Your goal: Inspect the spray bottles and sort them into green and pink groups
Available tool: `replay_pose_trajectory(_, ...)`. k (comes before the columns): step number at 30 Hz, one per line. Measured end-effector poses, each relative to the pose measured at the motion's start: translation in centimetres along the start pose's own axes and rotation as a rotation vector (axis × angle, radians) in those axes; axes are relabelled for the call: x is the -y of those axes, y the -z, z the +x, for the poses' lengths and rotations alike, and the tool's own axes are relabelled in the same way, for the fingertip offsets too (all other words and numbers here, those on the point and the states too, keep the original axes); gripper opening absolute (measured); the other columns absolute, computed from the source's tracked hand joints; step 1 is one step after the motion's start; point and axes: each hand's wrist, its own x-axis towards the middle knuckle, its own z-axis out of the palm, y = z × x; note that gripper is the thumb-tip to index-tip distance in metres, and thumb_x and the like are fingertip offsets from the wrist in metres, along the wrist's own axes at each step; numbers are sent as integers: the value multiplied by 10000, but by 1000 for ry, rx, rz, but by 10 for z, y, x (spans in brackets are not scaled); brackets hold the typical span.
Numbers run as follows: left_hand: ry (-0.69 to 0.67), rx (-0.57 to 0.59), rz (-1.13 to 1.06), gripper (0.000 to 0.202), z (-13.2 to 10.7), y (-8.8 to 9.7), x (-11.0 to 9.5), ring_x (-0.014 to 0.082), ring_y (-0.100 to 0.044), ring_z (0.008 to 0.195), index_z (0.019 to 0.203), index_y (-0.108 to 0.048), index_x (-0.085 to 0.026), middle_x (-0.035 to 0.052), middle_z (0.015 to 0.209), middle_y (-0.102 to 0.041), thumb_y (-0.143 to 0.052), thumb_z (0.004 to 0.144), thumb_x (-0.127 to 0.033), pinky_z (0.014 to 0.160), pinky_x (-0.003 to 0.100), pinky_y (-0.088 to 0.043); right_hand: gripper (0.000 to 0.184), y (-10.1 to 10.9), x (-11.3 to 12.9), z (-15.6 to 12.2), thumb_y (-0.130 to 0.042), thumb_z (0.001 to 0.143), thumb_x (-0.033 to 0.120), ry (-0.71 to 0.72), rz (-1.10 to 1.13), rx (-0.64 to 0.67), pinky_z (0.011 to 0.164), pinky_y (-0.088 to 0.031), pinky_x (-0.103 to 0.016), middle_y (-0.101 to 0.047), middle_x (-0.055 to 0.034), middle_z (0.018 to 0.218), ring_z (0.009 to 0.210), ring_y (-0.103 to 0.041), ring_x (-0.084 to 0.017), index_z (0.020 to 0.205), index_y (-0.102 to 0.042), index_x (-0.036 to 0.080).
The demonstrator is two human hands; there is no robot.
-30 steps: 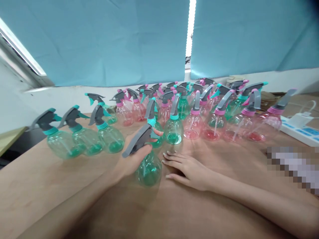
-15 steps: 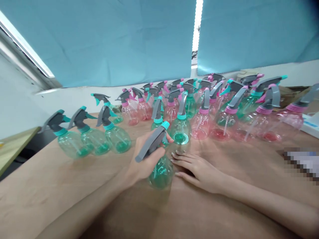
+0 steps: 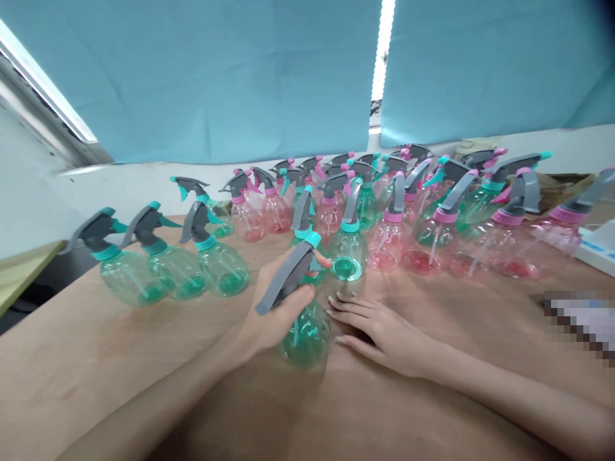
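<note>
My left hand (image 3: 275, 314) is wrapped around the neck of a green spray bottle (image 3: 306, 331) with a grey trigger head (image 3: 284, 277), which stands on the brown table (image 3: 144, 358). My right hand (image 3: 379, 326) lies flat on the table just right of that bottle, fingers stretched out and pointing left, holding nothing. Right behind the hands stand more green bottles (image 3: 348, 251).
Three green spray bottles (image 3: 168, 266) stand in a row at the left. Several pink and green spray bottles (image 3: 423, 218) crowd the back and right of the table. A white power strip (image 3: 598, 246) lies at the right edge. Blue blinds (image 3: 216, 77) hang behind.
The hands and the held bottle have hardly moved; the view has shifted slightly, so everything sits a little further right than a second ago.
</note>
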Motion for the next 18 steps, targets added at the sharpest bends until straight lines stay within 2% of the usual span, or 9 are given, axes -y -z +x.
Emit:
replay_pose_trajectory(3, -1, 4, -4, 378, 2, -3, -8, 215, -651, 886, 1086, -649, -272, 2, 996, -696, -514, 767, -121, 850, 345, -510, 454, 0, 0, -1, -491, 965, 408, -7, 23, -13, 1101, -380, -491, -555, -89, 1389, 1337, -444, -265, 1374, -518, 215)
replay_pose_trajectory(5, -1, -3, -17, 400, 1, -4, -11, 203, -648, 867, 1113, -645, -283, -4, 1006, -685, -515, 771, -121, 837, 332, -511, 460, 0, 0, -1, -486, 965, 416, -12, 19, -9, 1103, -377, -489, -554, -95, 1390, 1332, -449, -266, 1371, -521, 204)
replay_pose_trajectory(9, 42, 10, -11, 431, 0, -4, -10, 170, -583, 597, 1166, -624, -286, -26, 765, -651, -509, 776, -145, 723, 339, -510, 452, 1, 0, 0, -498, 960, 416, -9, 29, -11, 1099, -380, -489, -571, -93, 1371, 1321, -464, -265, 1365, -528, 217)
replay_pose_trajectory(12, 36, 19, -16, 427, 0, -4, -9, 159, -543, 531, 1177, -617, -285, -42, 657, -608, -512, 784, -155, 702, 338, -506, 448, 1, -1, 1, -498, 960, 416, -1, 39, -14, 1097, -381, -490, -578, -90, 1364, 1313, -474, -264, 1366, -525, 230)
replay_pose_trajectory(16, 15, 4, -3, 366, 2, -4, -11, 148, -549, 565, 1134, -633, -275, -15, 820, -668, -532, 794, -186, 682, 323, -506, 438, 1, -3, 1, -485, 966, 415, 13, 33, -7, 1102, -374, -495, -570, -88, 1373, 1315, -472, -261, 1358, -531, 226)
replay_pose_trajectory(18, 20, 5, 12, 352, 2, -4, -13, 141, -532, 547, 1133, -632, -271, -21, 800, -661, -531, 805, -196, 665, 316, -498, 443, 1, -3, 1, -479, 969, 419, 12, 17, 1, 1105, -374, -489, -566, -91, 1378, 1319, -467, -258, 1355, -535, 209)
